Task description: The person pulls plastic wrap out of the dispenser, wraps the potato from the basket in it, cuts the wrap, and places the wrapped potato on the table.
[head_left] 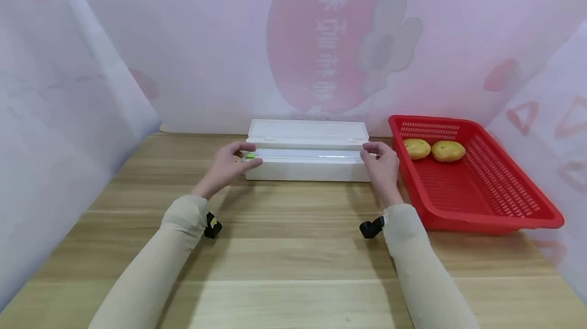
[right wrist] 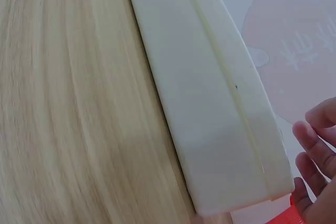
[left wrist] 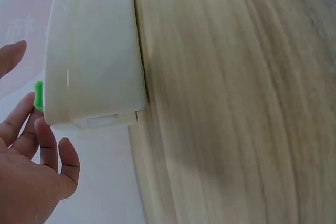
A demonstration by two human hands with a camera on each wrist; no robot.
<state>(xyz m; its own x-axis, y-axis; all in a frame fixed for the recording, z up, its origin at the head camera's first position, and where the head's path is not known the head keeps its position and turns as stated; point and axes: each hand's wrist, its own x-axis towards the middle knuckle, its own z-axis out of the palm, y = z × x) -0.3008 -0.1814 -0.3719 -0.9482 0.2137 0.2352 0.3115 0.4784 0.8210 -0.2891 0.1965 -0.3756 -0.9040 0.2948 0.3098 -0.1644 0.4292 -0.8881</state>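
A long white box (head_left: 307, 170), which looks like a cling film dispenser, sits at the back of the table with its white lid (head_left: 309, 129) raised. Along its top, a shiny clear strip catches the light. My left hand (head_left: 229, 160) is at the box's left end, thumb and forefinger spread apart around a small green slider (left wrist: 38, 96); one fingertip is close to the slider or touches it. At the opposite end is my right hand (head_left: 380, 162), its thumb and forefinger tips (right wrist: 307, 129) close together. Whether clear film lies between them cannot be seen.
A red plastic basket (head_left: 481, 219) stands to the right of the box, close to my right hand. Two yellow potatoes (head_left: 448, 151) lie in its back left corner. The wooden table (head_left: 293, 263) is bounded by pale printed sheeting (head_left: 206, 64) behind and at the sides.
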